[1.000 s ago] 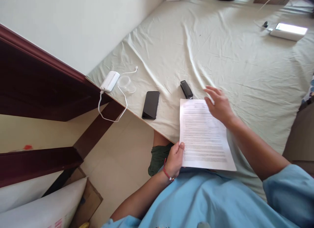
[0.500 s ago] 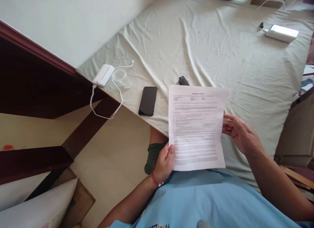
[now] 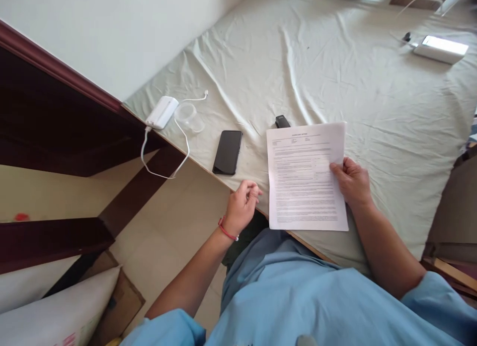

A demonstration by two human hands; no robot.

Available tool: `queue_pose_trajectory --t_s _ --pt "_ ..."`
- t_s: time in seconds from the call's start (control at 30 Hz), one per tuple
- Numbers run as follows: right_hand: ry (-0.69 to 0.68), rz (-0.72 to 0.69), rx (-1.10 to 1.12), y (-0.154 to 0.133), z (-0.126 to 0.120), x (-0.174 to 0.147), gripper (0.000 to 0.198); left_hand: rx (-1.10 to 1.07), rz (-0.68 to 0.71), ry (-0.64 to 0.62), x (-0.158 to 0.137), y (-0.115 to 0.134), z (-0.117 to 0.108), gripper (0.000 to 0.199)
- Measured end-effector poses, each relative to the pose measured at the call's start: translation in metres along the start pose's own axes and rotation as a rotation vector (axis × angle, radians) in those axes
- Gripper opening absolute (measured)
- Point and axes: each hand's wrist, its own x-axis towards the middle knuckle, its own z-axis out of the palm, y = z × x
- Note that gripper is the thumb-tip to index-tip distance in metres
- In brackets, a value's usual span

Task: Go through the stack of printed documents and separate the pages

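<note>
A printed sheet of paper point(image 3: 307, 187), dense with small text, is held up over the table's front edge, face toward me. My right hand point(image 3: 353, 183) grips its right edge, thumb on the printed face and fingers behind. Just left of the sheet, my left hand point(image 3: 241, 204) hangs loosely curled, fingers bent in toward the thumb, with nothing visible in it and a red bracelet at the wrist. Behind the sheet's top edge a small black object point(image 3: 282, 121) shows in part. A dark smartphone point(image 3: 227, 152) lies on the cloth beyond my left hand.
A pale sheet point(image 3: 253, 73) covers the table. Toward its left edge are a white power bank point(image 3: 162, 112) with a hanging cable and a clear plastic cup point(image 3: 189, 116). Another white device point(image 3: 440, 49) with a cable lies far right. White sacks point(image 3: 59, 306) stand on the floor at left.
My left hand has let go of the paper and drawn off to the left and up. My right hand has closed on the paper's right edge, and the sheet sits slightly higher.
</note>
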Motion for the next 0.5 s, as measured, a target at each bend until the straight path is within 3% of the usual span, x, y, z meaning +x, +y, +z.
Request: queue_pose_trajectory --t_s 0.1,0.23,0.3,0.4,0.5 --pt "0.069 0.014 0.169 0.002 0.002 -0.005 0.035 0.003 0.067 0.08 0.035 0.0 -0.001 0.029" --pt "0.017 0.021 0.432 0.003 0.004 -0.008 0.036 -0.047 0.18 0.157 0.076 0.0 0.015 0.036" --pt "0.013 0.01 0.486 0.004 0.004 -0.007 0.036 -0.01 0.221 0.132 0.087 -0.001 0.027 0.039" --pt "0.013 0.003 0.397 0.008 0.003 -0.006 0.035 0.153 0.232 0.11 0.089 -0.004 0.041 0.044" --pt "0.053 -0.049 0.156 0.008 0.003 -0.007 0.034 0.227 0.233 0.15 0.085 -0.01 0.046 0.045"
